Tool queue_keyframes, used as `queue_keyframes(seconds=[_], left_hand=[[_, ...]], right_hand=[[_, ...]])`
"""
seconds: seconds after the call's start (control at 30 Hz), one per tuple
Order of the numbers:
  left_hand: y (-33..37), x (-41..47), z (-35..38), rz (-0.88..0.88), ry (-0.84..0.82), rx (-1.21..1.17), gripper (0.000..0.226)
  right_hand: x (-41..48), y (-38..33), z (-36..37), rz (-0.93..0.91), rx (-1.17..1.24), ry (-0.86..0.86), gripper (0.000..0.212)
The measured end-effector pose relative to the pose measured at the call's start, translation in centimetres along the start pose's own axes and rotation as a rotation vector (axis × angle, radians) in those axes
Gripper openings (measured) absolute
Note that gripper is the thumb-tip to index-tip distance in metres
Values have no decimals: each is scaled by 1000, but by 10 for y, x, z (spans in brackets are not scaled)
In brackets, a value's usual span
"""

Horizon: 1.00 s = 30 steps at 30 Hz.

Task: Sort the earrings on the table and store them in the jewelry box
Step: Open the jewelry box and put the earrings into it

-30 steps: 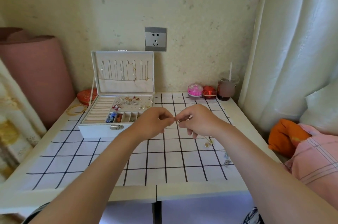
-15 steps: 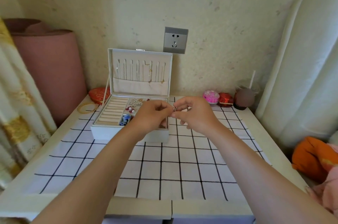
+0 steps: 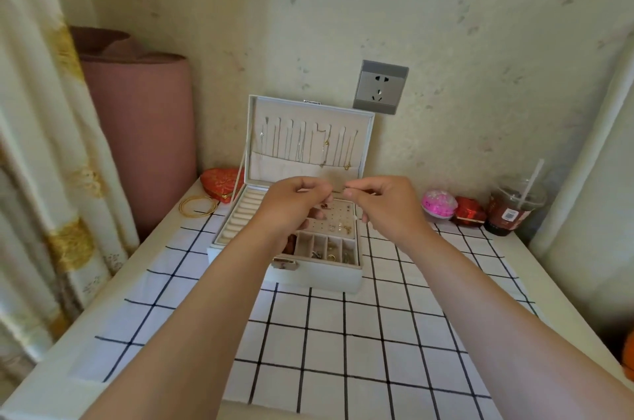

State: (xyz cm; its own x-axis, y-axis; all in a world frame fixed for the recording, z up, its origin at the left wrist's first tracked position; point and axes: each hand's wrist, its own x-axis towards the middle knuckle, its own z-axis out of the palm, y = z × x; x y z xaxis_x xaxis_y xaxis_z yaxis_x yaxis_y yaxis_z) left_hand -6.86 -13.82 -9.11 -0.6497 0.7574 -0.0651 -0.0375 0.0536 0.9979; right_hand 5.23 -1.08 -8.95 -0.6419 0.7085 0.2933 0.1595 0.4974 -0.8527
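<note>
White jewelry box (image 3: 319, 277) stands open on the checked cloth (image 3: 343, 351). Over it, left hand (image 3: 295, 205) and right hand (image 3: 384, 205) pinch 1 small item (image 3: 339, 192), too blurred to name.

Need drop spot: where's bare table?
Free: checked cloth in front of the jewelry box and right of it. Tight: gold bangles, red pouch back left; pink ball, red box, drink cup back right; left hand, right hand pinching an earring over the jewelry box.

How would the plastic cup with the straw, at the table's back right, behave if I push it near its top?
The cup looks tall and narrow, so a high push may tip it rather than slide it. Dark drink shows inside, so it is probably fairly heavy and could slosh.
</note>
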Motion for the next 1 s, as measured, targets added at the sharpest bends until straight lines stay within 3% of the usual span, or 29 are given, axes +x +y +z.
queue_keyframes(seconds=[0.23,0.57,0.77,1.0], left_hand=[[1,16,-11,24,72,-41,14],[-5,28,-12,-26,81,-146,15],[-4,26,-9,-10,111,-129,21],[-5,23,-1,-18,101,-170,18]], right_hand=[[21,14,12,-95,-559,-101,7],[32,21,25,-212,-744,-200,11],[35,18,19,-178,-653,-305,10],[35,-9,7,-45,-96,-241,10]])
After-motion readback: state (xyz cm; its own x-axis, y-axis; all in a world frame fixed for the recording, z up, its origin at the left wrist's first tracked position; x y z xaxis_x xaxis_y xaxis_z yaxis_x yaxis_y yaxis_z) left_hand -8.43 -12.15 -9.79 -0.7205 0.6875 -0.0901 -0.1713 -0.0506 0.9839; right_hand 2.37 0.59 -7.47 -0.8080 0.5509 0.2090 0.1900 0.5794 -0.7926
